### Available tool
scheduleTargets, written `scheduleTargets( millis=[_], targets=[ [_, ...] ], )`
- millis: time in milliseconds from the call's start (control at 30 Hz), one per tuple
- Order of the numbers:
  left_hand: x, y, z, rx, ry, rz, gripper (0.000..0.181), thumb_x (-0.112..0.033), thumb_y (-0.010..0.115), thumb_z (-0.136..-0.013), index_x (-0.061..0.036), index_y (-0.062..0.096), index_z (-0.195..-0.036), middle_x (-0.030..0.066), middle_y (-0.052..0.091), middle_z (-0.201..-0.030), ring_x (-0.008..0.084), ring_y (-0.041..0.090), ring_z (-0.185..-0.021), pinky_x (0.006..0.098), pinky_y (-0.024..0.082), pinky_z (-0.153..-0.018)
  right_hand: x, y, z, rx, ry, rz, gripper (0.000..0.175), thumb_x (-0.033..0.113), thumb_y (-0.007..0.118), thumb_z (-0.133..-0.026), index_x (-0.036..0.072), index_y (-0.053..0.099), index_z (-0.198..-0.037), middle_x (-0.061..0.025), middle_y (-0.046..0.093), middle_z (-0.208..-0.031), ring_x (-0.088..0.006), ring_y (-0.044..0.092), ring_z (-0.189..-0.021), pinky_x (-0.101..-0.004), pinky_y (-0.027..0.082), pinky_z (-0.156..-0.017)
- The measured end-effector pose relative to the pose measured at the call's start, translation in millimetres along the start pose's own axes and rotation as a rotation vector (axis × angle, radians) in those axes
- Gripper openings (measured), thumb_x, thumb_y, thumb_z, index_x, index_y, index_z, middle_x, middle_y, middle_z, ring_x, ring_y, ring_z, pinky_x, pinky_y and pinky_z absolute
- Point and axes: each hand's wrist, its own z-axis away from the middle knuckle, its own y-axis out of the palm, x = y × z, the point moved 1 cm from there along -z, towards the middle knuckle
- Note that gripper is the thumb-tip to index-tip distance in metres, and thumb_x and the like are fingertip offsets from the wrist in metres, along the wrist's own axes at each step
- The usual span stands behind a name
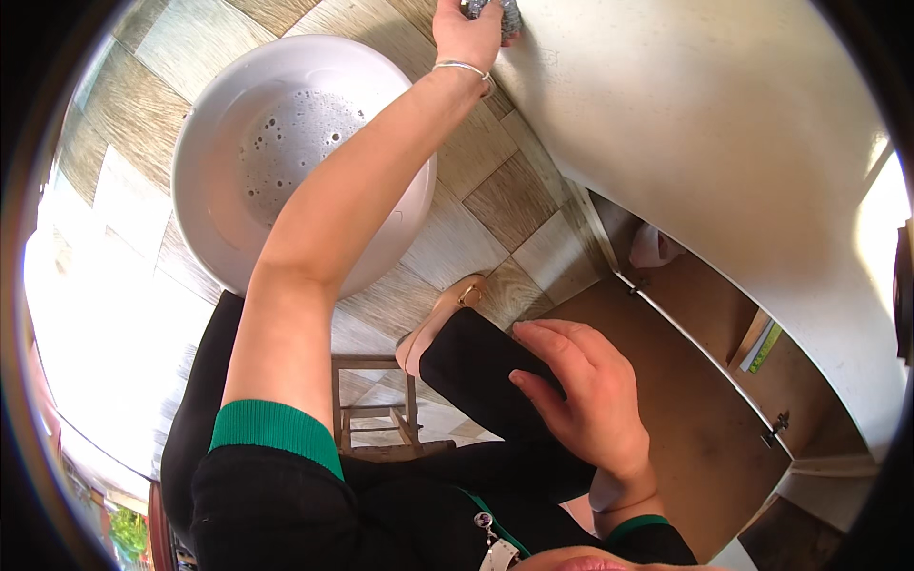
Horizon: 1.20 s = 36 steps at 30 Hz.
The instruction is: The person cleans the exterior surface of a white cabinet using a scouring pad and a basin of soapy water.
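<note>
My left hand (pixel 468 36) reaches forward past the basin and grips a silvery metal scouring pad (pixel 508 20), partly cut off by the top of the view. The pad is at the left edge of a large smooth white panel (pixel 685 121); whether they touch, I cannot tell. Below my left forearm, a pale plastic basin (pixel 207 178) stands on the floor, holding soapy water (pixel 293 150) with bubbles. My right hand (pixel 585 392) holds nothing, its fingers slightly bent and thumb apart. It hovers between my black trouser leg (pixel 478 371) and a brown door panel (pixel 685 421).
To the right is an open cupboard (pixel 703 307) with metal hinges (pixel 777 428), a whitish bag (pixel 651 246) and a green-edged item (pixel 764 348) inside. A small wooden stool (pixel 375 362) is beneath me. My shoe (pixel 443 314) rests on the wood-patterned tiles (pixel 510 193).
</note>
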Motion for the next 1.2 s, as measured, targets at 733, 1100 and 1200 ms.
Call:
scheduleTargets(
  millis=[733, 1100, 1200],
  targets=[
    [-23, -10, 13, -0.038, -0.265, -0.205, 0.022, 0.0, 0.049, -0.085, 0.0011, 0.055, -0.107, 0.0169, 0.062, -0.087, 0.0232, 0.061, -0.056, 0.0332, 0.047, -0.045, 5, -1, 1, -0.014, 0.026, -0.011, 0.039, 0.007, 0.075, -0.071, 0.005, 0.062, -0.107, -0.0116, 0.064, -0.099, -0.0296, 0.062, -0.087, -0.0352, 0.051, -0.073],
    [-74, 30, 47, 0.051, -0.191, -0.16, 0.019, -0.002, 0.051, -0.084, 0.0026, 0.05, -0.103, 0.0166, 0.062, -0.081, 0.0194, 0.063, -0.053, 0.0312, 0.049, -0.045, 28, 3, 3, -0.037, -0.061, 0.096, 0.036, 0.009, 0.072, -0.074, 0.006, 0.059, -0.107, -0.0112, 0.062, -0.094, -0.031, 0.06, -0.084, -0.037, 0.05, -0.07],
    [-122, 63, 69, 0.059, 0.058, -0.113, 0.029, -0.004, 0.055, -0.079, 0.0046, 0.047, -0.106, 0.019, 0.06, -0.082, 0.0281, 0.057, -0.068, 0.0374, 0.046, -0.063, 45, 11, 0, 0.023, -0.039, 0.151, 0.028, 0.012, 0.069, -0.077, 0.004, 0.057, -0.101, -0.0113, 0.061, -0.088, -0.0314, 0.06, -0.083, -0.0394, 0.05, -0.07]
  ],
)
